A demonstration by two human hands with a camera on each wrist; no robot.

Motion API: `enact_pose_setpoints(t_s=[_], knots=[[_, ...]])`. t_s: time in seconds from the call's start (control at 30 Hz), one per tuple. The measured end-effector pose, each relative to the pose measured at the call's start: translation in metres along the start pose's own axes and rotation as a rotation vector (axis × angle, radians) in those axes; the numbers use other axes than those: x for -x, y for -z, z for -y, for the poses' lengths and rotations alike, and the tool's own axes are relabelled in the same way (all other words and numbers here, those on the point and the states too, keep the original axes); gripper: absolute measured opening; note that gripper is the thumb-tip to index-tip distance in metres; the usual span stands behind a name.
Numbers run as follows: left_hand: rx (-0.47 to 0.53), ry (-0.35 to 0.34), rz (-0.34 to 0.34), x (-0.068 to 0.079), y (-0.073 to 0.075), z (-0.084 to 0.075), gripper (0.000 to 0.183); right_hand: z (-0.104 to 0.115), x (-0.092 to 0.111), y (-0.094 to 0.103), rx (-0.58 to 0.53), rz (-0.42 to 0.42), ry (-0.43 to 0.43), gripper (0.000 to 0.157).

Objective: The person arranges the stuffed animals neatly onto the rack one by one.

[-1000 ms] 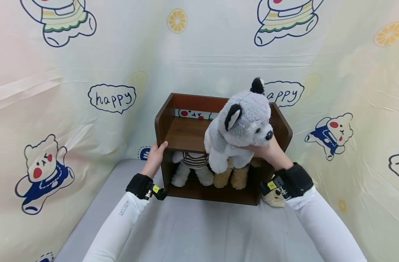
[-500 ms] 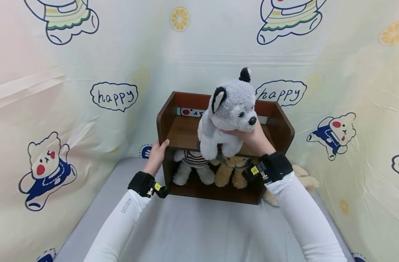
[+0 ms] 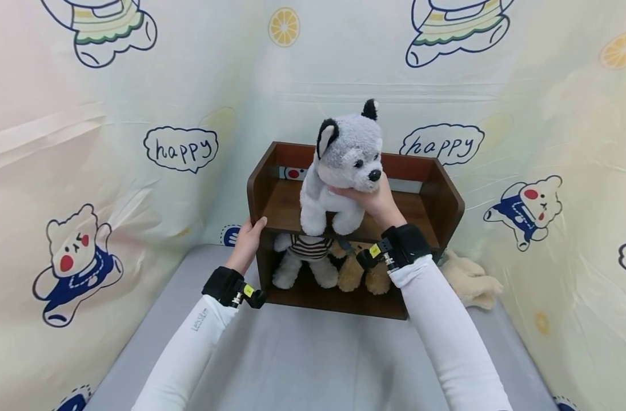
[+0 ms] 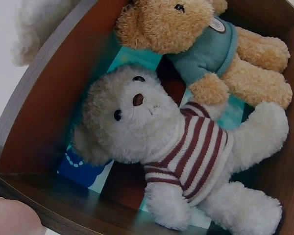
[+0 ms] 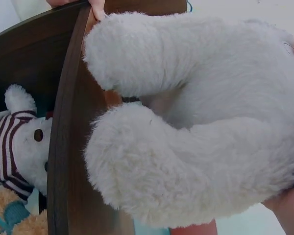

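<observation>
A grey-and-white plush husky (image 3: 346, 145) with black ears is held under the chin by my right hand (image 3: 370, 198). It hovers upright at the front of the upper tier of a dark brown wooden shelf (image 3: 279, 214). Its pale legs (image 5: 142, 54) cover much of the right wrist view. My left hand (image 3: 247, 244) grips the shelf's left side board, thumb over the front edge. In the lower compartment sit a white teddy bear (image 4: 196, 156) in a striped shirt and a tan teddy bear (image 4: 206, 63) in a teal top. The husky's underside contact with the shelf cannot be told.
A cream plush toy (image 3: 469, 279) lies against the shelf's right outer side. Grey cloth (image 3: 313, 365) covers the surface in front. A printed curtain (image 3: 313, 91) hangs behind and at both sides.
My right hand has carried the husky leftward and slightly up, from the shelf's right side to its middle. More of the cream toy shows. My left hand stays on the side board.
</observation>
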State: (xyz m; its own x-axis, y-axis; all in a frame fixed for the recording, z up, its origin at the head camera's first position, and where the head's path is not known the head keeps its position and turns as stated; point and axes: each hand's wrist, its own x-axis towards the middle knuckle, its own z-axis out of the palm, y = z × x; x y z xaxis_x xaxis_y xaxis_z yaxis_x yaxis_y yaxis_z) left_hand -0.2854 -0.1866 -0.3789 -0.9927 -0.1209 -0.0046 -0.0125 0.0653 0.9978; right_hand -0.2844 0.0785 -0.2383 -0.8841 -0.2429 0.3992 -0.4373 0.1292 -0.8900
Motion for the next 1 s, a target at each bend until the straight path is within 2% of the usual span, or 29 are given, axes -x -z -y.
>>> enact_pose_setpoints(t_s=[0.3, 0.6, 0.87, 1.0], knots=[[-0.008, -0.012, 0.000, 0.000, 0.000, -0.001, 0.058, -0.020, -0.022, -0.011, 0.048, -0.028, -0.051, 0.068], [0.017, -0.015, 0.020, 0.000, -0.002, 0.000, 0.056, -0.033, -0.031, -0.015, -0.014, -0.032, -0.145, 0.069], [-0.014, -0.031, 0.000, 0.001, -0.001, -0.001, 0.056, -0.045, -0.036, -0.017, -0.089, 0.020, -0.089, 0.065], [-0.020, -0.028, -0.007, 0.003, -0.001, -0.002, 0.056, -0.052, -0.035, -0.017, -0.146, 0.081, -0.103, 0.062]])
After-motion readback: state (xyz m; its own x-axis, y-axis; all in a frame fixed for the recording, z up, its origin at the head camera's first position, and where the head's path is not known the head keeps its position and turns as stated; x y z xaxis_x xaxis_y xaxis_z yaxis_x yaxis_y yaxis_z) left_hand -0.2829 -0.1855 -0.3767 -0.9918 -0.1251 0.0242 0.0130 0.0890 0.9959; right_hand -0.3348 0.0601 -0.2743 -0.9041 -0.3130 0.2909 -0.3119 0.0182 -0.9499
